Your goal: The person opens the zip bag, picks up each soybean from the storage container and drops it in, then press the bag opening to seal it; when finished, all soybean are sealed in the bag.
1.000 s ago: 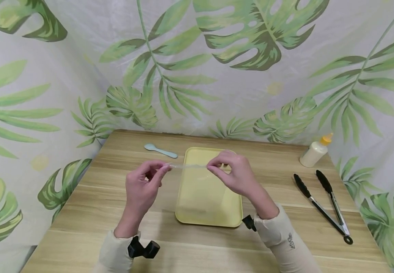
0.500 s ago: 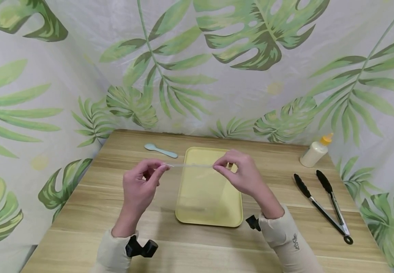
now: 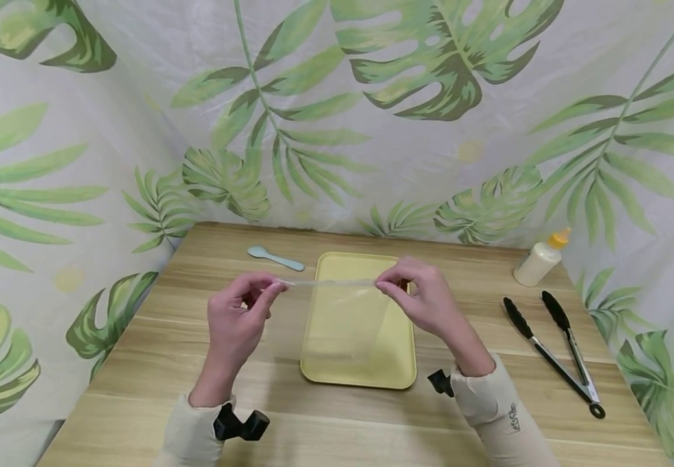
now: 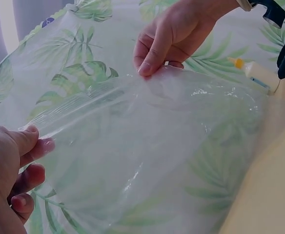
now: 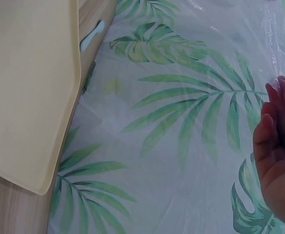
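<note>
A clear zip-top plastic bag (image 4: pixel 132 141) hangs stretched between the two hands, its top edge pulled straight. In the head view the left hand (image 3: pixel 239 316) pinches the bag's top edge at the left between thumb and forefinger. Opposite it, the right hand (image 3: pixel 421 299) pinches the same edge at the right. A yellow tray (image 3: pixel 357 373) lies on the table below and shows through the bag. The left wrist view has ridged zip lines running along the top of the bag. I cannot see anything inside it.
On the wooden table (image 3: pixel 337 428), a light blue spoon (image 3: pixel 276 258) lies behind the left hand. Black-and-steel tongs (image 3: pixel 558 363) rest spread apart at the right. Behind them stands a cream squeeze bottle (image 3: pixel 538 263) with an orange cap. A leaf-print cloth (image 3: pixel 313 130) hangs behind the table.
The right hand has moved to the right and the left hand slightly left. More of the bag's top edge now shows between them.
</note>
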`<act>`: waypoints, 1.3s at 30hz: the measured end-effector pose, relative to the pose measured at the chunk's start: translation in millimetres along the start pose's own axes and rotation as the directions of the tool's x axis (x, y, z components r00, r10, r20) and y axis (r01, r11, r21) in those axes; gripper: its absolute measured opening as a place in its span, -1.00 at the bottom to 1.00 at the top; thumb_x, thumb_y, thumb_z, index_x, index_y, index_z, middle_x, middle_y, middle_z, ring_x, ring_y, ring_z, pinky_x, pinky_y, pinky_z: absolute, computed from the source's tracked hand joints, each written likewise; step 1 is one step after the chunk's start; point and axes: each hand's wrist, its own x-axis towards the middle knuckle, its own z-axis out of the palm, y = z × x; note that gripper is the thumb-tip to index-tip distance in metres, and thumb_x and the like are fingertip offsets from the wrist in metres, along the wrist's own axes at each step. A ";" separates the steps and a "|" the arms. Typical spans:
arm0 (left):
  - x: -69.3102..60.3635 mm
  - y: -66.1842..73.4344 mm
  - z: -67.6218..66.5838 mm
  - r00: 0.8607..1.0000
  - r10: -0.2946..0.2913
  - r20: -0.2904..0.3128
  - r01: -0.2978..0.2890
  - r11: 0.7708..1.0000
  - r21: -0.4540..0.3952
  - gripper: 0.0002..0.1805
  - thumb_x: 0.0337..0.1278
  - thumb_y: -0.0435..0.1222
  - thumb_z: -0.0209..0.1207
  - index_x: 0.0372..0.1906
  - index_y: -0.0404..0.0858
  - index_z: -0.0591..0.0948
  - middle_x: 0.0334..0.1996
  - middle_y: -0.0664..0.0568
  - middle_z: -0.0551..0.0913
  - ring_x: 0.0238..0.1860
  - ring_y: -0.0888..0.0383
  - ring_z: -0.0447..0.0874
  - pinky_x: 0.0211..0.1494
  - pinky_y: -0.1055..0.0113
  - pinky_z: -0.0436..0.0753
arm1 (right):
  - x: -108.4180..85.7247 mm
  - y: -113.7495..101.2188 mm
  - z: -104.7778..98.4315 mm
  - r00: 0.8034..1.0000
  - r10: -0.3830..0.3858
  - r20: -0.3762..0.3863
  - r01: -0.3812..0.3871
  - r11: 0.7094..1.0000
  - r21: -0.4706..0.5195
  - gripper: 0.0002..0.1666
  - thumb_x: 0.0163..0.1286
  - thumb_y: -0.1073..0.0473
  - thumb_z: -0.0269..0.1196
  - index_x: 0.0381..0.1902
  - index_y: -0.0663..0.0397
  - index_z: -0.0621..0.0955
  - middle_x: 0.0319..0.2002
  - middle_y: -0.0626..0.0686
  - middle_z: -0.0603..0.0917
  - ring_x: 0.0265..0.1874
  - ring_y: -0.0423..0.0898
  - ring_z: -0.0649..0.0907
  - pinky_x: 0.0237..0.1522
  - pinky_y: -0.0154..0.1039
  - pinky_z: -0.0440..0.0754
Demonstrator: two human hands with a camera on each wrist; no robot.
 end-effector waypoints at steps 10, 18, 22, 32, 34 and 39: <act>0.1 0.3 -1.4 1.000 -0.007 0.007 0.007 1.000 0.003 -0.94 0.27 -0.41 0.36 -0.29 -0.35 0.75 -0.40 0.11 0.81 -0.66 0.35 0.46 -0.68 0.52 0.43 | -1.7 0.0 -1.2 0.999 0.038 0.000 -0.038 0.999 0.036 -0.92 0.32 0.35 0.43 -0.32 0.08 0.81 -0.40 -0.07 0.77 -0.42 -0.27 0.65 -0.33 -0.37 0.73; -0.3 -2.6 -1.5 1.000 -0.018 -0.015 0.018 1.000 0.009 -0.97 0.18 -0.51 0.37 -0.29 -0.40 0.75 -0.41 -0.05 0.81 -0.68 0.34 0.45 -0.67 0.55 0.42 | -3.7 2.4 -4.2 0.997 0.072 0.033 -0.075 0.993 0.090 -0.88 0.35 0.36 0.40 -0.21 0.11 0.82 -0.34 -0.01 0.81 -0.46 -0.13 0.71 -0.33 -0.35 0.75; 0.2 -2.1 -1.7 0.999 -0.028 -0.020 0.029 1.000 0.012 -0.93 0.15 -0.54 0.38 -0.29 -0.38 0.76 -0.40 0.02 0.82 -0.68 0.34 0.46 -0.67 0.56 0.43 | -4.8 2.9 -5.2 0.996 0.080 0.036 -0.084 0.990 0.110 -0.88 0.36 0.37 0.39 -0.18 0.15 0.82 -0.32 0.02 0.81 -0.47 -0.09 0.73 -0.34 -0.35 0.75; -0.4 -2.6 -4.6 0.999 -0.032 0.006 0.032 0.999 0.005 -0.98 0.25 -0.47 0.35 -0.26 -0.35 0.76 -0.37 0.23 0.80 -0.67 0.33 0.47 -0.67 0.52 0.46 | -4.6 2.9 -4.7 0.998 0.068 0.012 -0.069 0.989 0.127 -0.91 0.34 0.38 0.40 -0.22 0.20 0.81 -0.35 0.02 0.82 -0.46 -0.12 0.75 -0.35 -0.38 0.74; -0.4 -1.5 -6.3 0.999 -0.030 0.014 0.030 1.000 0.008 -0.96 0.24 -0.48 0.35 -0.26 -0.33 0.76 -0.35 0.32 0.79 -0.66 0.33 0.48 -0.66 0.52 0.47 | -4.5 2.8 -4.2 0.997 0.072 0.008 -0.073 0.988 0.138 -0.91 0.34 0.38 0.40 -0.23 0.18 0.81 -0.35 0.02 0.82 -0.46 -0.13 0.75 -0.34 -0.39 0.74; 2.2 4.2 -12.9 1.000 -0.002 0.006 0.002 0.999 0.041 -0.88 0.19 -0.55 0.35 -0.25 -0.31 0.75 -0.33 0.39 0.77 -0.65 0.35 0.48 -0.65 0.53 0.46 | -3.7 -2.2 -2.7 0.997 0.081 0.013 -0.082 0.980 0.181 -0.90 0.33 0.39 0.41 -0.23 0.16 0.81 -0.35 0.03 0.82 -0.42 -0.15 0.78 -0.33 -0.36 0.76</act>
